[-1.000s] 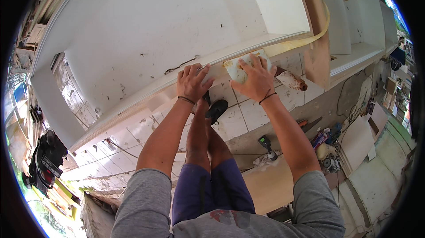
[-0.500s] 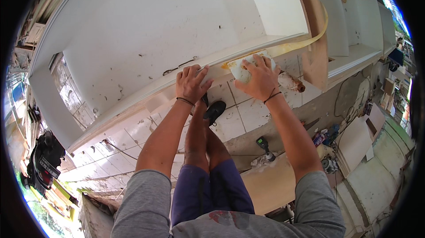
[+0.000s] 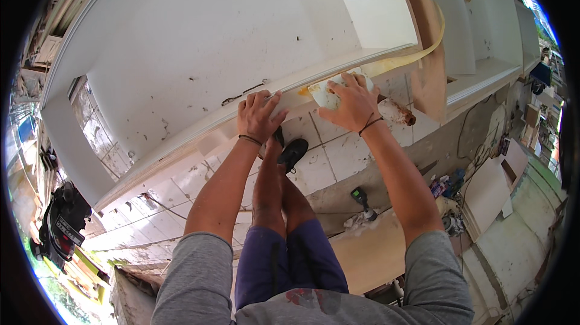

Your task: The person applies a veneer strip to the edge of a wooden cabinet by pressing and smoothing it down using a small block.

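A large white cabinet (image 3: 241, 17) with a long wooden front edge (image 3: 181, 150) lies before me. My left hand (image 3: 260, 116) has its fingers bent over that edge, its thumb apart on the near side. To the right, my right hand (image 3: 351, 104) is closed on a flat white piece (image 3: 320, 95) with yellow-brown stains, pressed against the edge. The palm and fingers cover much of it. From beside this piece a pale yellow strip (image 3: 396, 62) runs right along the edge, its loose end curling up by a brown upright panel (image 3: 423, 41).
A rusty-ended, pale-wrapped object (image 3: 399, 112) lies below my right hand. A cordless drill (image 3: 362, 201) stands between my legs and right arm. Cables (image 3: 468, 138), boards (image 3: 489, 195) and tools are at the right. A black bag-like object (image 3: 62, 222) is at the left.
The cabinet, strip and both hands appear slightly further left in the picture. Both hands keep the same hold, and the white piece is still under my right hand.
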The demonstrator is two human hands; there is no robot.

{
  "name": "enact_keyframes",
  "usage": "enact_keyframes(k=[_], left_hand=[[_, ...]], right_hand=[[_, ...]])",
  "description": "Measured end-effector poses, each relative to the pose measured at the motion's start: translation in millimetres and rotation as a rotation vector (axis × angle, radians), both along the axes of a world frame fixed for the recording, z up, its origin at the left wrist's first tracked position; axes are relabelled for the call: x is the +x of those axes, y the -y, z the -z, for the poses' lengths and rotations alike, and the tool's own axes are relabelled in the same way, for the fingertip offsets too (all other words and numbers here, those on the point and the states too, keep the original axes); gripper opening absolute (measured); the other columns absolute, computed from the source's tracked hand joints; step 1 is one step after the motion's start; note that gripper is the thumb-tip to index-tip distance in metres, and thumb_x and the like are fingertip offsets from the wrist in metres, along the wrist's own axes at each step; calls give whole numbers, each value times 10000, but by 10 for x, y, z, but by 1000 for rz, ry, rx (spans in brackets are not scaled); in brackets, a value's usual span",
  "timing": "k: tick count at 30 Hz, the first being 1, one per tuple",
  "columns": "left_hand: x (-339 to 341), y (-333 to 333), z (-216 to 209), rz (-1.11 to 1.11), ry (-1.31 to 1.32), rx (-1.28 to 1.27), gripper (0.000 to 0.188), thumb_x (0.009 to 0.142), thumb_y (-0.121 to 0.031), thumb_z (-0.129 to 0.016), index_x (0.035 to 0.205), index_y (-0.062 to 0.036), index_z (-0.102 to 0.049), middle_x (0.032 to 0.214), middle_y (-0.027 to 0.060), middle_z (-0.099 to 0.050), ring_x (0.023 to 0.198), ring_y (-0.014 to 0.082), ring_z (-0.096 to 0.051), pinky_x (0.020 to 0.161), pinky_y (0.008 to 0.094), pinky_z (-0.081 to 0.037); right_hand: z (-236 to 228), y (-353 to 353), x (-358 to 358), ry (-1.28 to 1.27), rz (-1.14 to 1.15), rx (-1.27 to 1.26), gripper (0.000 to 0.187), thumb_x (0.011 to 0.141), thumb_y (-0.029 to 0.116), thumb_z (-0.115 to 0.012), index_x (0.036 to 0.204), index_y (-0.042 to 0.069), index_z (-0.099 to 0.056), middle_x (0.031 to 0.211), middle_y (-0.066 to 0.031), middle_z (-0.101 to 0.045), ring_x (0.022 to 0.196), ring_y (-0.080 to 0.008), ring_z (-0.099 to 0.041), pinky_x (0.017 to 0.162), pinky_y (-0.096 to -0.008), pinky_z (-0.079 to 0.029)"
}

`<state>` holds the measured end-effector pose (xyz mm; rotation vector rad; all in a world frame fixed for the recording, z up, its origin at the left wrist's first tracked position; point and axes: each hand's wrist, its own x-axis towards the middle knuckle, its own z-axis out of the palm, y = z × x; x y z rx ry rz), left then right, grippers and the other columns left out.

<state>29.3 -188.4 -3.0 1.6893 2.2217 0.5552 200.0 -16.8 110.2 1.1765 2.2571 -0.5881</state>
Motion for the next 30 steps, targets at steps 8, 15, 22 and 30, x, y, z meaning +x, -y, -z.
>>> enact_keyframes(k=[8,15,22,30], left_hand=[[6,6,4,-16,-12,-14,473,758,-431,-738,1188,-251,-656,1060,-32,-601,997,203,-572,816,407,-437],[21,-9,18,-1,-40,-10,469,763,-448,-732,1183,-252,-660,1071,-39,-604,1014,198,-572,811,411,-449],[-51,-13,21,-31,31,-10,468,775,-458,-718,1194,-259,-656,1103,-24,-602,1047,209,-564,848,412,-454],[9,-49,9,-12,95,-83,484,781,-466,-711,1218,-267,-649,1133,3,-595,1082,216,-550,909,406,-445]], right_hand=[[-54,-3,-89,129,22,-93,738,692,552,-714,1312,168,-603,1481,-152,-398,1395,-354,-302,1046,-719,-207],[4,288,304,100,44,-51,655,704,549,-702,1219,146,-666,1410,-133,-449,1332,-370,-365,1011,-734,-259],[-320,607,343,-427,234,-184,640,739,446,-724,1242,61,-632,1358,-160,-516,1278,-365,-439,1069,-517,-339],[146,603,12,-1041,635,-704,567,786,253,-701,1283,7,-584,1313,-155,-552,1248,-253,-499,1055,-358,-375]])
